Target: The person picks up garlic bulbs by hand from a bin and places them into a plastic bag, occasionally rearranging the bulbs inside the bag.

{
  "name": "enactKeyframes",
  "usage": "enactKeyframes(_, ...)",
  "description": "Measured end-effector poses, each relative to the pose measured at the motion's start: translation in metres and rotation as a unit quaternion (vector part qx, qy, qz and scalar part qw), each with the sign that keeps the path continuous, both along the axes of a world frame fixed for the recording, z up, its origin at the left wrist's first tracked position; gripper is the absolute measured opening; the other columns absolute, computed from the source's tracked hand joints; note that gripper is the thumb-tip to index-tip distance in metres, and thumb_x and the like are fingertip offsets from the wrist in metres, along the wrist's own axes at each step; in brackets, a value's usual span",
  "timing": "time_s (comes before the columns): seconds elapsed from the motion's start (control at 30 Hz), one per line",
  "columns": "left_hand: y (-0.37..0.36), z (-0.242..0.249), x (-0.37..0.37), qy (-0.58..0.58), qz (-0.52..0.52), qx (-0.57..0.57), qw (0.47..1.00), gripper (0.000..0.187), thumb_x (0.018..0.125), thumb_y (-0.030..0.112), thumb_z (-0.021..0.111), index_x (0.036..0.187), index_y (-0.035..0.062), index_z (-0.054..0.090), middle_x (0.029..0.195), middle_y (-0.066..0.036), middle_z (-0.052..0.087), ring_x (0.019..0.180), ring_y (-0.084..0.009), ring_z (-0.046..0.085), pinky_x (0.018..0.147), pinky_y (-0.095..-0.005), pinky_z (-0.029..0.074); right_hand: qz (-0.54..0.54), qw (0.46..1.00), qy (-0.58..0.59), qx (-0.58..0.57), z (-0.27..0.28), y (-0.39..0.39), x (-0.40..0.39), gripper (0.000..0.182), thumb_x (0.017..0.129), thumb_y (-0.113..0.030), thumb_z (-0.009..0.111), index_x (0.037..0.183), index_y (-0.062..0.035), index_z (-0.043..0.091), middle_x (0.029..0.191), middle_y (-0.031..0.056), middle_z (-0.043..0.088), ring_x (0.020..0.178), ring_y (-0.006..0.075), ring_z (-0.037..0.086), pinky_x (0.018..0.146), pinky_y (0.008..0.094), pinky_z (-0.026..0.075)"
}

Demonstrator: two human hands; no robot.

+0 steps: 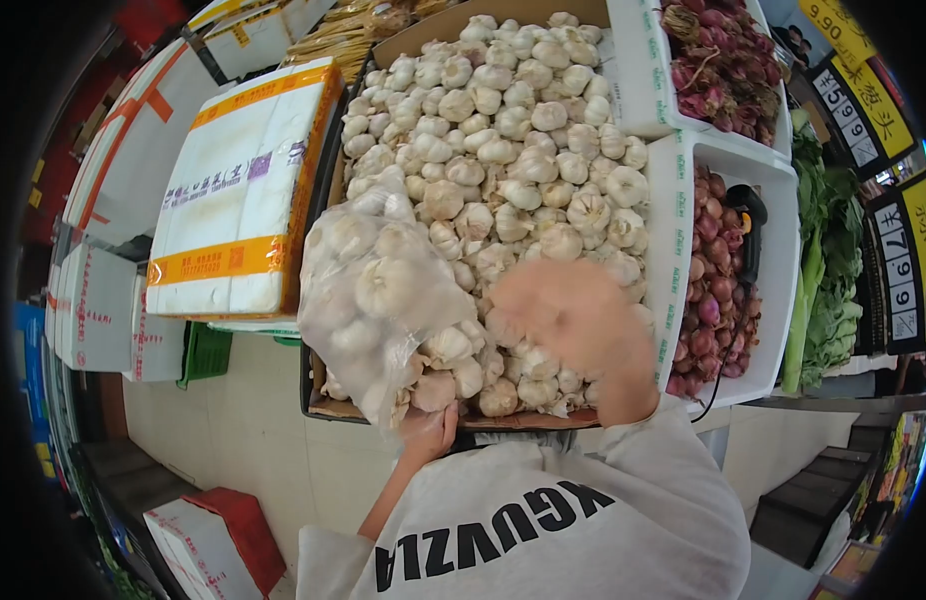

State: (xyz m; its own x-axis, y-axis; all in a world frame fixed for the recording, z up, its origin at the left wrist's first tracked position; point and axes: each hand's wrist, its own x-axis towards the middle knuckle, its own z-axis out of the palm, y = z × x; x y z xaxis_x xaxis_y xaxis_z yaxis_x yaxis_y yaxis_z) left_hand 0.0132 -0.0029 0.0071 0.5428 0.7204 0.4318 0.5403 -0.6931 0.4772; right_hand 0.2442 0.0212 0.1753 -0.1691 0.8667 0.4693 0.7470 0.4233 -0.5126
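Your left hand (428,432), low in the frame, grips the bag (378,290) of garlic from beneath, propping it up for filling. Your right hand (573,320), blurred, hovers over the garlic box (335,190); I cannot tell its grip.

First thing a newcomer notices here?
The heap of garlic filling the cardboard box at centre. In front of it the left hand holds up a clear bag of garlic, while the blurred right hand hovers over the pile. At right, a white crate of shallots.
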Motion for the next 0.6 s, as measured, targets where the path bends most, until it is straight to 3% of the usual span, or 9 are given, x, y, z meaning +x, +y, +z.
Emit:
enactKeyframes(0.07,-0.003,0.001,-0.003,0.038,-0.009,-0.047,0.998,0.016,0.077,0.015,0.052,0.071,0.0036,0.061,0.065,-0.013,0.057,0.057,-0.0304,0.054,0.054,-0.039,0.042,-0.232,0.956,0.131,-0.121,0.007,0.013,0.029,0.026,0.072,-0.01,0.06,0.096,-0.0038,0.059,0.088,0.011,0.06,0.067,0.0222,0.056,0.062,0.0289,0.045)
enactKeyframes(0.1,-0.002,0.0,-0.004,0.039,-0.007,-0.047,0.998,0.016,0.077,0.015,0.052,0.071,0.0036,0.061,0.065,-0.013,0.057,0.057,-0.0304,0.054,0.054,-0.039,0.042,-0.253,0.965,0.057,-0.043,-0.012,0.017,0.056,0.03,0.07,-0.009,0.061,0.1,-0.0028,0.057,0.089,0.0131,0.059,0.07,0.0248,0.055,0.065,0.0303,0.045)
enactKeyframes(0.17,-0.002,-0.003,-0.003,0.008,-0.017,-0.045,0.999,0.016,0.077,0.015,0.052,0.071,0.0034,0.061,0.064,-0.013,0.057,0.055,-0.0304,0.053,0.053,-0.0392,0.042,-0.297,0.95,-0.039,-0.092,-0.041,0.022,0.095,0.042,0.068,-0.01,0.062,0.109,-0.004,0.052,0.095,0.0147,0.056,0.081,0.0264,0.054,0.071,0.0334,0.044)
enactKeyframes(0.3,-0.001,-0.001,-0.004,0.015,-0.026,-0.048,0.998,0.015,0.077,0.014,0.052,0.071,0.0031,0.061,0.065,-0.013,0.057,0.056,-0.0307,0.054,0.053,-0.0391,0.041,-0.316,0.929,-0.086,-0.174,-0.079,0.036,0.109,0.052,0.065,-0.013,0.065,0.114,-0.0075,0.047,0.098,0.0167,0.051,0.09,0.0307,0.052,0.072,0.0361,0.045)
enactKeyframes(0.37,-0.003,-0.003,-0.004,0.022,-0.021,-0.06,0.998,0.014,0.077,0.013,0.052,0.071,0.0032,0.06,0.065,-0.013,0.058,0.056,-0.0308,0.054,0.053,-0.0393,0.041,-0.332,0.9,-0.205,-0.193,-0.086,0.044,0.095,0.058,0.062,-0.014,0.067,0.115,-0.0087,0.044,0.102,0.0167,0.047,0.092,0.0332,0.049,0.071,0.0378,0.046)
enactKeyframes(0.47,0.0,0.002,-0.001,-0.001,-0.028,-0.025,0.999,0.014,0.077,0.013,0.052,0.071,0.0033,0.06,0.067,-0.013,0.058,0.056,-0.031,0.054,0.053,-0.0402,0.041,-0.366,0.88,-0.212,-0.217,-0.087,0.051,0.087,0.062,0.061,-0.02,0.068,0.116,-0.0084,0.042,0.102,0.0172,0.046,0.093,0.0346,0.047,0.079,0.0394,0.042)
enactKeyframes(0.6,-0.001,-0.001,-0.001,-0.003,-0.021,-0.033,0.999,0.016,0.078,0.014,0.051,0.07,0.0039,0.06,0.066,-0.013,0.058,0.055,-0.0314,0.053,0.053,-0.0408,0.041,-0.375,0.887,-0.183,-0.198,-0.098,0.052,0.094,0.058,0.061,-0.023,0.069,0.109,-0.0049,0.042,0.101,0.0188,0.046,0.09,0.0355,0.049,0.077,0.0403,0.043)
